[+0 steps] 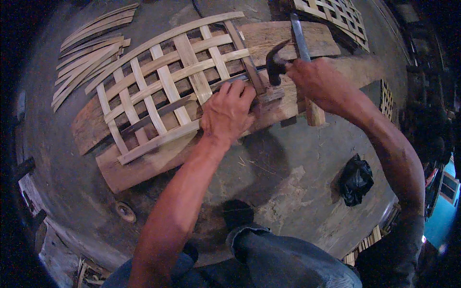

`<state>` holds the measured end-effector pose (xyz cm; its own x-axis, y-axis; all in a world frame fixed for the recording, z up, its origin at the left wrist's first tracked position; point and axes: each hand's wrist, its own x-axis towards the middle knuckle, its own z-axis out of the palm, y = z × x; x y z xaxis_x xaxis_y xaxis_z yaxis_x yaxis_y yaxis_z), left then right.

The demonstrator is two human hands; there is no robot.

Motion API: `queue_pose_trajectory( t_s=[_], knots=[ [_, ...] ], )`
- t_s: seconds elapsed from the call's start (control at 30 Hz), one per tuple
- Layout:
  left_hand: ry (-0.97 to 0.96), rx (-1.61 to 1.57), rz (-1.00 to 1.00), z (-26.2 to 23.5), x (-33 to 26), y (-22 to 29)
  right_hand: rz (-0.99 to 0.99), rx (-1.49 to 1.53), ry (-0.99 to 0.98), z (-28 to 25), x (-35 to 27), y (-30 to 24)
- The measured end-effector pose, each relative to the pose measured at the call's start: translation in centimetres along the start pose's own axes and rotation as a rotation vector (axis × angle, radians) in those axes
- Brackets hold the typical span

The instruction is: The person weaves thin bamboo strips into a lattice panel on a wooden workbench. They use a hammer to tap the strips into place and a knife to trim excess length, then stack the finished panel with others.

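A woven lattice panel of pale bamboo or wood strips [165, 74] lies slanted across thick wooden planks [134, 175] on the floor. My left hand [226, 108] is closed over its near edge, close to the right corner, with the fingers bent down and their tips partly hidden. In my right hand [307, 77] is a claw hammer [274, 67]; its dark head is over the plank just right of the panel's darker end strip [247, 62]. A long knife [300, 38] with a wooden handle [314, 113] lies across the planks, partly behind my right hand.
Loose flat strips [89, 62] are piled at the far left. More lattice panels [338, 19] are stacked at the far right. A black plastic bag [356, 180] sits on the concrete floor [288, 168] at the right. A small round object [126, 211] lies at the lower left.
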<state>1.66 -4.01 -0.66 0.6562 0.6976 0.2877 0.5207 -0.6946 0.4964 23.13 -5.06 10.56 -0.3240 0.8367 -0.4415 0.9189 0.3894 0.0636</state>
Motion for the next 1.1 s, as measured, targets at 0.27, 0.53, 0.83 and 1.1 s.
queue_pose_trajectory(
  t_s=[0.27,0.53,0.83,1.1],
  knots=[
    [0.010,0.036,-0.026,0.0,-0.1,0.0,0.145,0.160,0.169,-2.0,-1.3,-1.8],
    [-0.044,0.026,-0.048,-0.6,-0.5,-0.6,0.683,0.707,0.257,-2.1,-4.1,-4.7],
    [-0.045,0.010,0.010,-1.2,-0.1,0.7,1.264,0.596,0.715,20.5,-20.6,-15.1],
    [-0.203,0.158,-0.005,-3.4,0.7,1.7,1.214,0.603,0.754,26.0,-19.4,-20.7]
  ],
)
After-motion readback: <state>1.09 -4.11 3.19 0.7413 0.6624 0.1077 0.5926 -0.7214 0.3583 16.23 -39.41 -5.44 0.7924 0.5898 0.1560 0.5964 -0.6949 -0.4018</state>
